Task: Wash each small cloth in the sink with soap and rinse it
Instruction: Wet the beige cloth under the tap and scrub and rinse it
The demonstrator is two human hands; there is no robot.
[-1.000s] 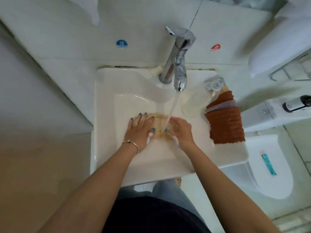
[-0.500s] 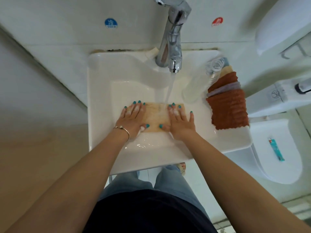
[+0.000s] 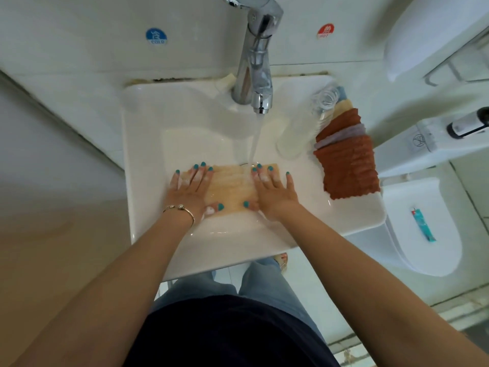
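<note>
White ceramic sink (image 3: 143,160) held the beige cloth (image 3: 231,188), which we saw spread flat in the basin under the tap (image 3: 258,56)'s running stream. Left hand (image 3: 189,190) and right hand (image 3: 274,192) pressed on its two ends, fingers straight and spread. Stacked cloths (image 3: 346,165) sat on the sink's right ledge beside a clear bottle (image 3: 299,133); its contents we couldn't make out. Tap top was cut off.
</note>
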